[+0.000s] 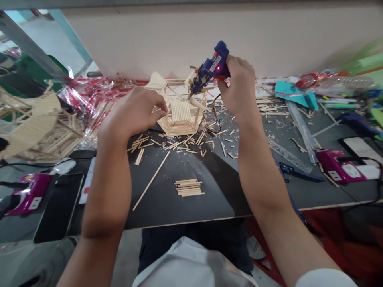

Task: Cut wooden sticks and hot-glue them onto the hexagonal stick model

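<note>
A small model built of thin wooden sticks [180, 111], with slatted panels and a many-sided base, stands at the back of the dark table. My right hand [241, 85] grips a blue hot glue gun [214, 65] with its red light lit. Its dark, residue-covered nozzle points down to the left at the model's upper part; whether the tip touches cannot be made out. At the model's left side, my left hand [136, 109] has its fingers curled in, closed on the model's edge. The hand covers part of that side.
Cut stick pieces [191, 143] litter the table; a short row of sticks [189, 187] lies near the front edge. Another stick model [38, 123], a phone [60, 207] and a purple power socket [31, 193] are left. A second purple socket [339, 165] and glue gun [360, 121] are right.
</note>
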